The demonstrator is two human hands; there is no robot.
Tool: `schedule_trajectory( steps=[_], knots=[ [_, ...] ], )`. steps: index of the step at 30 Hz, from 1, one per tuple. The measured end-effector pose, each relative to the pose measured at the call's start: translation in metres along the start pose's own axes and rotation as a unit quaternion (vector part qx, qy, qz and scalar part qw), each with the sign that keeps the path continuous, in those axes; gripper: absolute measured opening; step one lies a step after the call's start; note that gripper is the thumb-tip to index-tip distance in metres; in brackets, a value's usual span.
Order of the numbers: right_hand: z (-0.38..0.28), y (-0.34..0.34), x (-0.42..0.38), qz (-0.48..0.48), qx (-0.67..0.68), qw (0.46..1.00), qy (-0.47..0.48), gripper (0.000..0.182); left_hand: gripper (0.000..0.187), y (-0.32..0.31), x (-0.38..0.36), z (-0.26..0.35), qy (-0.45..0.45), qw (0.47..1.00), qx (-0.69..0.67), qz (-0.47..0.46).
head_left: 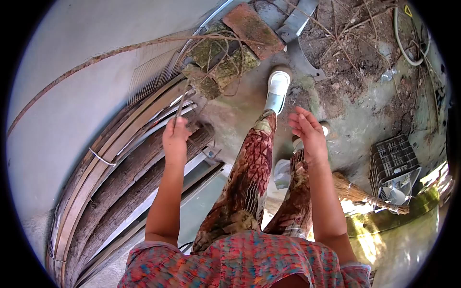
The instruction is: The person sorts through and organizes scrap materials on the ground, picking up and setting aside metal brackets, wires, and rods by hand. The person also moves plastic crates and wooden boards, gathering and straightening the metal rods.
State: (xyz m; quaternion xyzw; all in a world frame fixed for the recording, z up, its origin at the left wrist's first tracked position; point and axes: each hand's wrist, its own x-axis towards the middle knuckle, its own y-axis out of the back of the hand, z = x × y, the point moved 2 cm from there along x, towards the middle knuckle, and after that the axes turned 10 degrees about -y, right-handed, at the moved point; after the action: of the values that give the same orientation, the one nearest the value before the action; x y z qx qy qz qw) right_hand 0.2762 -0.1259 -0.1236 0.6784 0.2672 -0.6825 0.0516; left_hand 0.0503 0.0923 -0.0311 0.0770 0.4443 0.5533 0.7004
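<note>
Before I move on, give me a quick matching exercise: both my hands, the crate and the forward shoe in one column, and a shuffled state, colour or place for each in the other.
Column one:
1. Left hand
2. Right hand
3. Crate
4. Forward shoe

Column two:
A. Fingers bent, nothing visible in it
B. White
C. Closed on a thin stick
D. Dark, toward the picture's right edge

Pairs: 1-C, 2-A, 3-D, 4-B
</note>
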Motion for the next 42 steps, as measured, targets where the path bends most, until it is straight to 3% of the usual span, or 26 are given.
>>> schedule_trajectory(
  steps=[3,5,7,9,11,15,17,20,25,27,31,33,35,39,42],
  knots=[
    [0.006,-0.009,0.025,0.037,-0.050,0.998,0.008,0.034,0.023,0.026,0.010,-0.034,0.036,0.999,0.015,0.035],
    [0.005,-0.043,0.062,-0.027,-0.161,0.986,0.030,0.038,0.024,0.031,0.011,-0.054,0.028,0.999,0.019,0.036],
    [0.021,-0.079,0.119,-0.039,-0.294,0.950,0.094,0.044,0.025,0.033,0.010,-0.067,0.043,0.996,0.014,0.071],
    [0.025,-0.124,0.158,-0.069,-0.341,0.931,0.109,0.049,0.025,0.034,0.002,-0.071,0.071,0.993,-0.027,0.091],
    [0.049,-0.164,0.211,0.006,-0.487,0.860,0.154,0.056,0.023,0.040,-0.004,-0.076,0.079,0.992,-0.051,0.084],
    [0.053,-0.201,0.247,-0.041,-0.467,0.881,0.071,0.054,0.021,0.051,-0.010,-0.092,0.109,0.988,-0.050,0.097],
    [0.053,-0.206,0.255,-0.136,-0.400,0.903,0.082,0.045,0.021,0.056,-0.011,-0.103,0.125,0.984,-0.079,0.098],
    [0.043,-0.209,0.235,-0.093,-0.289,0.943,0.138,0.033,0.021,0.056,-0.013,-0.109,0.137,0.982,-0.066,0.108],
    [0.031,-0.203,0.187,-0.102,-0.223,0.957,0.157,0.030,0.023,0.056,-0.006,-0.115,0.159,0.977,-0.097,0.104],
    [0.041,-0.203,0.168,-0.156,-0.156,0.970,0.105,0.030,0.023,0.056,-0.001,-0.116,0.153,0.979,-0.095,0.098],
    [0.034,-0.181,0.108,-0.162,-0.140,0.977,0.024,0.029,0.023,0.065,0.008,-0.116,0.141,0.980,-0.108,0.086],
    [0.033,-0.160,0.077,-0.173,-0.090,0.976,-0.099,0.028,0.022,0.071,0.011,-0.114,0.135,0.985,-0.073,0.085],
    [0.032,-0.132,0.045,-0.183,-0.032,0.971,-0.151,0.027,0.021,0.076,0.018,-0.119,0.136,0.984,-0.076,0.083],
    [0.028,-0.070,-0.004,-0.149,0.095,0.980,-0.095,0.028,0.021,0.063,0.042,-0.112,0.085,0.985,-0.124,0.085],
    [0.013,-0.032,-0.022,-0.122,0.135,0.983,-0.010,0.027,0.022,0.036,0.069,-0.085,0.045,0.967,-0.249,-0.038]
  ],
)
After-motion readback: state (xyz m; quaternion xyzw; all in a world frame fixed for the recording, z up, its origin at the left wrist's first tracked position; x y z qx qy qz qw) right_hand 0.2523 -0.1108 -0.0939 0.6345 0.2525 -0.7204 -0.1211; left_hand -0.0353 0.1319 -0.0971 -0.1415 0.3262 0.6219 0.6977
